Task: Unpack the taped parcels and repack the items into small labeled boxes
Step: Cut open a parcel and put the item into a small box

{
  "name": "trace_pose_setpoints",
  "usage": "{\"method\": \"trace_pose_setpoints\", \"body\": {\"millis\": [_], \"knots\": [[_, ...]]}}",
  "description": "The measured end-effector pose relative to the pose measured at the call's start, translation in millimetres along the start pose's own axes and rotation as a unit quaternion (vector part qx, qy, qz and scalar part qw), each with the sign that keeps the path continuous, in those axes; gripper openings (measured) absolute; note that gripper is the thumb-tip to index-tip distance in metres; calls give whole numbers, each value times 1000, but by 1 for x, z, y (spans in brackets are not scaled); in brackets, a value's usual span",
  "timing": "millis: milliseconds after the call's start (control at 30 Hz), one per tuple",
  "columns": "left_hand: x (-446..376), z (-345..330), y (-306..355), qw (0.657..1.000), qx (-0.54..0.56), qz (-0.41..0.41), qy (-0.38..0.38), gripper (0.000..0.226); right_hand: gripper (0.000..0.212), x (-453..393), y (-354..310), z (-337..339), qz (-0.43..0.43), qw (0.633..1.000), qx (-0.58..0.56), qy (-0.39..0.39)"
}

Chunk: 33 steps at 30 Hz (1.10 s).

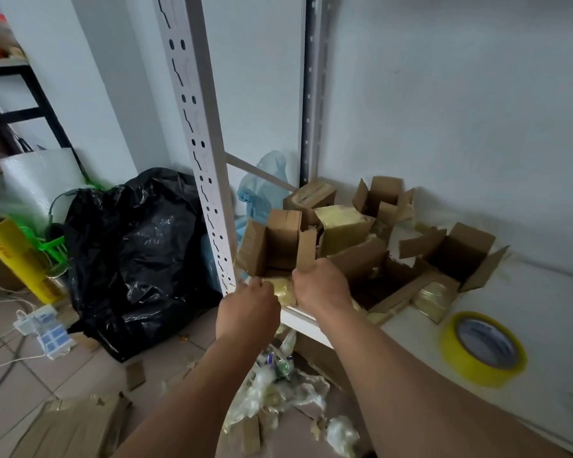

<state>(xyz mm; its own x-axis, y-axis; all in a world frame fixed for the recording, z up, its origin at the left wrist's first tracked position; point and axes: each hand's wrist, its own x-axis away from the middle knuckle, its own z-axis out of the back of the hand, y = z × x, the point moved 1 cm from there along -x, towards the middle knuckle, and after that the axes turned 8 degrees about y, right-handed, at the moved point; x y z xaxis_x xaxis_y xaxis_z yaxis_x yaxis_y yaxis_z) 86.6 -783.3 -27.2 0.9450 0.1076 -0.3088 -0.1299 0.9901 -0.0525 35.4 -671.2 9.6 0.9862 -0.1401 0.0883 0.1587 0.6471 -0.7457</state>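
An open cardboard box (275,246) stands at the left end of the white shelf (477,342), its flaps up and yellowish tape on its near side. My right hand (321,285) grips the box's right flap from the front. My left hand (247,309) has curled fingers at the taped near edge of the box, pinching the tape there. Behind it sit a parcel wrapped in yellow tape (341,226) and a closed taped box (308,196). More opened boxes (457,252) lie to the right.
A yellow tape roll (483,348) lies on the shelf at the right. A white perforated rack post (199,143) rises just left of the box. A full black bin bag (136,252) stands on the floor, with torn tape, plastic and flattened cardboard (73,428) below the shelf.
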Motion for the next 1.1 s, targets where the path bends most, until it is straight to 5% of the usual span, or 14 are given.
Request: {"method": "trace_pose_setpoints", "body": {"millis": [200, 367, 700, 1100], "knots": [[9, 52, 53, 990, 16, -116, 78, 23, 27, 34, 39, 76, 240, 943, 222, 52], [3, 83, 120, 969, 56, -193, 141, 23, 29, 23, 94, 163, 308, 889, 322, 104], [-28, 78, 297, 943, 88, -299, 120, 11, 27, -75, 190, 281, 189, 915, 297, 198], [-87, -28, 401, 954, 174, -241, 33, 27, 34, -227, 271, 254, -27, 981, 125, 146]]}}
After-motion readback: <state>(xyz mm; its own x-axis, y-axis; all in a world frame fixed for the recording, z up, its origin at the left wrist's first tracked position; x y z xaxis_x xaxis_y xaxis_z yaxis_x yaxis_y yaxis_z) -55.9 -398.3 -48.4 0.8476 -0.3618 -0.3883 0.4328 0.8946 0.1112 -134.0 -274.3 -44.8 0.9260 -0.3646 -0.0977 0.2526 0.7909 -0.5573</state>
